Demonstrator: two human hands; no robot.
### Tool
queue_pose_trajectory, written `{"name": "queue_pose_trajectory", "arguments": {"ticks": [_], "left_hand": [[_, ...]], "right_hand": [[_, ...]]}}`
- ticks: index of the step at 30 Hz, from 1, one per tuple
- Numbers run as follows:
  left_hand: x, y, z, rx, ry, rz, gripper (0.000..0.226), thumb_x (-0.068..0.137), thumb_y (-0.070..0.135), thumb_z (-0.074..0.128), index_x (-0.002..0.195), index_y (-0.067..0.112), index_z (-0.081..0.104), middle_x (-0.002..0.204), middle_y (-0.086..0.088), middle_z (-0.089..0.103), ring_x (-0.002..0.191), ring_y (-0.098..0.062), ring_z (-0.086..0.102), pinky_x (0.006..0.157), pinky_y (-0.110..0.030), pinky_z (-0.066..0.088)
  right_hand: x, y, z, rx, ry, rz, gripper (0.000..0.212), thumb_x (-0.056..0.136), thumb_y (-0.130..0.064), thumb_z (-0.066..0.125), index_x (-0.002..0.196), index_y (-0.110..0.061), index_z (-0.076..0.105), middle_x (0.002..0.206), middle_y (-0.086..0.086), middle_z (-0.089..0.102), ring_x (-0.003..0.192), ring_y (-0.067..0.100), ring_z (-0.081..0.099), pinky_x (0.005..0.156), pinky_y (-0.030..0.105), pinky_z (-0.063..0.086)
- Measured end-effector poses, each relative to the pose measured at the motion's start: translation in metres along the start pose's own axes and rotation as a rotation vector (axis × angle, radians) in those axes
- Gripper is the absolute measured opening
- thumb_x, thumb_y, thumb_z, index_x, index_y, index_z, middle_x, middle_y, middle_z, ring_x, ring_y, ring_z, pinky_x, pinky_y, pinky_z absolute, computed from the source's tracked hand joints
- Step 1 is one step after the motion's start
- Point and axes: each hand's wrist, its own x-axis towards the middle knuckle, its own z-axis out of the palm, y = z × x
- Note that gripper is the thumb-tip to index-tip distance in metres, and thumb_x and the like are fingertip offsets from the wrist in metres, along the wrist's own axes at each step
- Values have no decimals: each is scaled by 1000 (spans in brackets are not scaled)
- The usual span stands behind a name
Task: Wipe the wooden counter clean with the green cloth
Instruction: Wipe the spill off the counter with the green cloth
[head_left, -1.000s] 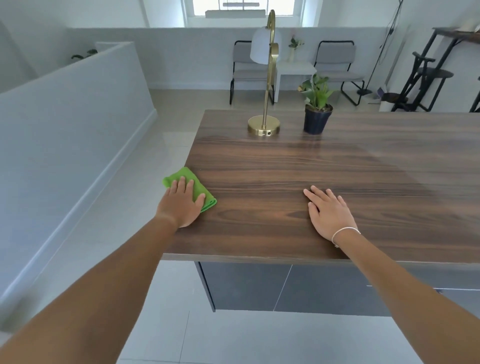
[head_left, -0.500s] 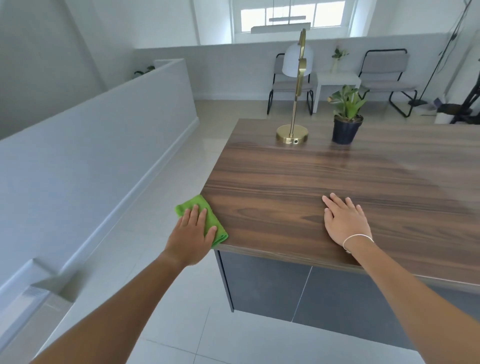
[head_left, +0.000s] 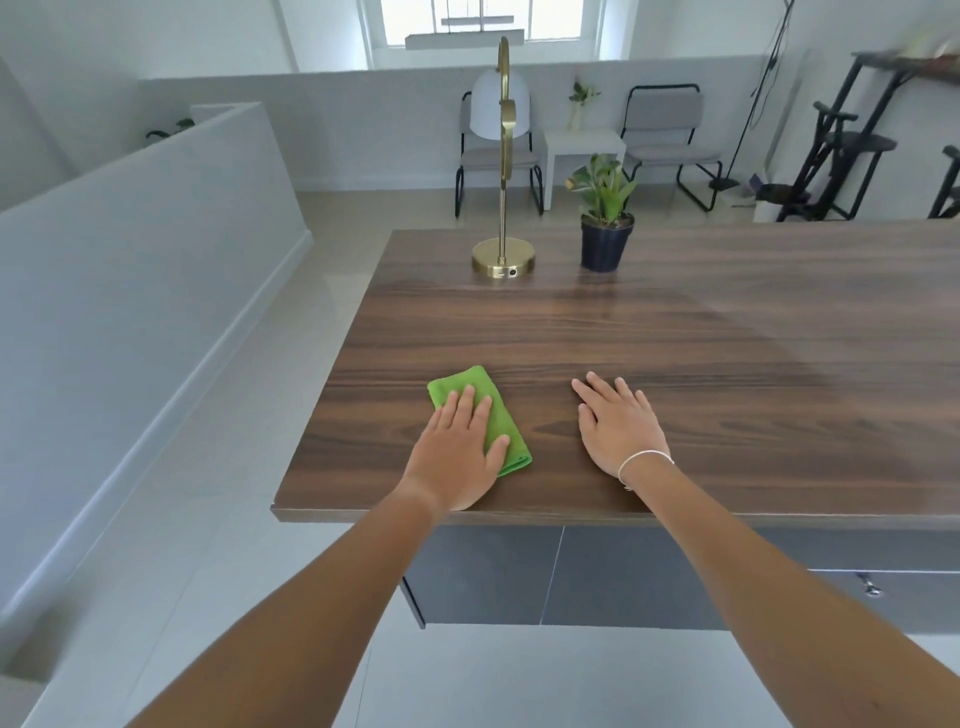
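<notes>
Left hand hides part of green cloth; counter cut off right.

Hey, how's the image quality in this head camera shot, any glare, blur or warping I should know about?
Head view: the window is blown out white; pale glare washes the far right of the wooden counter; wide-angle bending tilts the walls and stretches both forearms; the shelf at top right is smeared; the left hand on the green cloth and the right hand look sharp.

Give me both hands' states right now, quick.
Left hand: open, flat, pressing the green cloth on the counter.
Right hand: open, flat, empty, on the counter.
</notes>
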Motion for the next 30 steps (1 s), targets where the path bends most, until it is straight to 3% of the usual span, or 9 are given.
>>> {"name": "queue_pose_trajectory", "arguments": {"ticks": [5,11,14,20,24,27,30], "left_hand": [[-26,-34,2,14,12,8,64,96,47,19,150,14,6,161,-10,3,148,-25,1,122,-38,5],[-61,-97,-4,15,-16,-159,64,97,45,21,150,11,6,160,-11,2,148,-27,0,121,-40,5],[-61,-104,-6,73,-69,-161,65,96,45,9,150,9,3,160,-14,-1,148,-29,-3,121,-42,5],[-76,-115,-14,-261,77,-189,60,98,39,30,150,15,11,161,-5,2,148,-21,0,121,-35,2],[-84,-125,-16,-437,179,-296,56,99,32,33,149,12,18,160,-7,11,148,-22,7,121,-35,6],[-98,-147,-14,-409,144,-360,55,99,30,32,148,9,19,159,-10,14,148,-22,8,121,-35,5],[-110,-162,-11,-450,93,-447,57,98,36,34,149,15,18,160,-6,12,148,-20,4,120,-33,3]], "right_hand": [[-1,-2,0,12,-9,7,47,99,-29,21,146,-29,25,157,-8,19,145,24,13,119,39,8],[-3,3,3,8,-25,27,47,99,-29,20,146,-29,25,157,-8,18,145,24,13,119,39,8],[2,-1,3,28,-37,32,47,98,-29,20,146,-29,25,157,-7,18,145,24,12,119,39,7],[-1,-35,-5,10,-6,-1,48,98,-29,27,146,-25,25,157,-5,19,145,26,13,118,43,9],[-11,-103,-7,176,-21,-229,48,97,-26,32,145,-22,28,156,-1,22,144,26,17,116,43,14],[-26,-168,5,244,-114,-444,48,98,-27,31,145,-22,25,157,0,21,145,24,15,117,43,12],[-31,-211,18,230,-198,-532,48,99,-29,29,146,-22,23,157,-2,20,145,21,13,118,44,9]]}}
